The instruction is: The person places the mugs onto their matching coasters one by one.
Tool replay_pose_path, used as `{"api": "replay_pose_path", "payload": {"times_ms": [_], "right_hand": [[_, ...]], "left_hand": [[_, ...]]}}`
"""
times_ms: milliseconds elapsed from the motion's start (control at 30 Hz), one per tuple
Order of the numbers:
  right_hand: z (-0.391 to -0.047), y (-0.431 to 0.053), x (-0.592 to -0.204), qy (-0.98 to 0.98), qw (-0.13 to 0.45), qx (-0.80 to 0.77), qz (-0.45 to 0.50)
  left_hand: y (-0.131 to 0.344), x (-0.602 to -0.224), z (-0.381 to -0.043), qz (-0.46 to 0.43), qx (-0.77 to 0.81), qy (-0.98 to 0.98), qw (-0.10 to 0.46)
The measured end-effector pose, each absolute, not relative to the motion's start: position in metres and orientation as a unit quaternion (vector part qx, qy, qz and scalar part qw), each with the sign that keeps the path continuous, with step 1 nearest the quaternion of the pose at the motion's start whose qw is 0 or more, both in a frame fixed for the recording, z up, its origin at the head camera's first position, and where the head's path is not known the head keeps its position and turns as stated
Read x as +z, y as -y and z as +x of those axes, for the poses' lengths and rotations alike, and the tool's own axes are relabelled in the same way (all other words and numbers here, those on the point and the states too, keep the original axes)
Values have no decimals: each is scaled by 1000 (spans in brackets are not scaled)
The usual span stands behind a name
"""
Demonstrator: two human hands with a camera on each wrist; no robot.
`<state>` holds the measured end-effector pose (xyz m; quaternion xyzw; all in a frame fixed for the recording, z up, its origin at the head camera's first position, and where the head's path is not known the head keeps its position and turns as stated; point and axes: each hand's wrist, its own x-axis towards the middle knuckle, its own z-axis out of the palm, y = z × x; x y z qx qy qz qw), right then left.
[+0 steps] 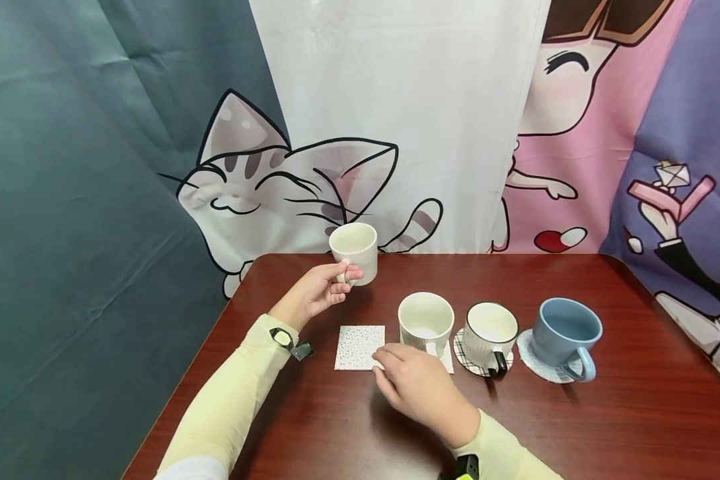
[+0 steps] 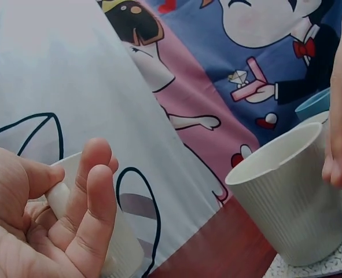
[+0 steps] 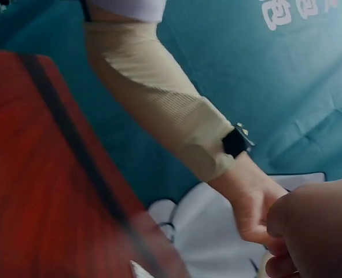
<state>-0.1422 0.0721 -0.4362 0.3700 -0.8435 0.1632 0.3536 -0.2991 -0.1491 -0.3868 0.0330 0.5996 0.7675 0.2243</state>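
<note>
My left hand (image 1: 318, 290) pinches the handle of a white mug (image 1: 363, 257), raised over the back of the table. The left wrist view shows the thumb and index finger at that ribbed mug (image 2: 124, 249), with other fingers extended. A white speckled square coaster (image 1: 357, 347) lies in front of it with nothing on it. Over the coaster's right edge hovers my right hand (image 1: 423, 390), fingers loosely bent and holding nothing visible. It partly hides a second white mug (image 1: 426, 317), which stands on another coaster. Contact between right fingertips and coaster cannot be made out.
To the right, a white mug with a black rim and handle (image 1: 491, 327) stands on a round checked coaster (image 1: 465, 360). Farther right is a blue mug (image 1: 567, 330) on a round pale coaster (image 1: 525, 347). A cartoon-printed curtain (image 1: 420, 100) hangs behind the dark red table (image 1: 312, 427).
</note>
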Motion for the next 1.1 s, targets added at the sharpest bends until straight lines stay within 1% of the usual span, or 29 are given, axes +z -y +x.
{"api": "replay_pose_path", "payload": {"times_ms": [133,300,433,567,800,1100], "right_hand": [[-139,-63,-448,856,340,156,356],[-141,-55,-467,884,304,142,326],[-146,-53,-486,895,272,141,324],[-150,-54,-502,900,254,137,327],[-156,-56,-515,901,248,135,329],[-156,-52,-513,897,255,135,333]], "left_hand": [[154,-390,-292,33,766,-600,228],[159,-394,-283,36,766,-597,235],[164,-396,-274,48,769,-591,238],[168,-396,-265,62,769,-588,245],[170,-399,-251,69,762,-595,246],[173,-408,-226,77,769,-581,255]]}}
